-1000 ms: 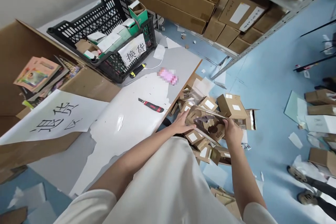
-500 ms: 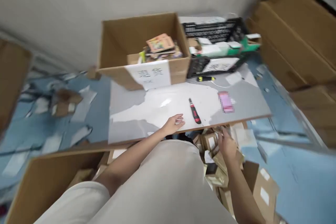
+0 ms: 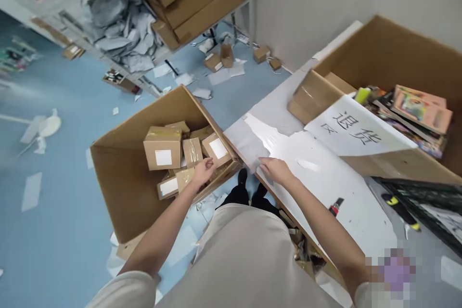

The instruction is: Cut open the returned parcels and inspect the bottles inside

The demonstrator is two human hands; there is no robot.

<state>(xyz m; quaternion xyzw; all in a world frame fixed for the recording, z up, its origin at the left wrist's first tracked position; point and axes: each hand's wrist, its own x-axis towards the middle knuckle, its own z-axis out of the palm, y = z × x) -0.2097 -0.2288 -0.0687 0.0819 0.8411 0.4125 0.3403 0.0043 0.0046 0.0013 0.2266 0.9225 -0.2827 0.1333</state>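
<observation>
Left hand point(image 3: 204, 172) hangs over small boxes point(image 3: 192, 150), right hand point(image 3: 275, 169) over the table point(image 3: 288, 147); both hands half-curled, nothing visibly held.

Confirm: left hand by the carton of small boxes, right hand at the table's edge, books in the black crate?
Not quite: the head view shows the books in the cardboard box on the table. The left hand is by the carton of small boxes and the right hand at the table's edge.
</observation>
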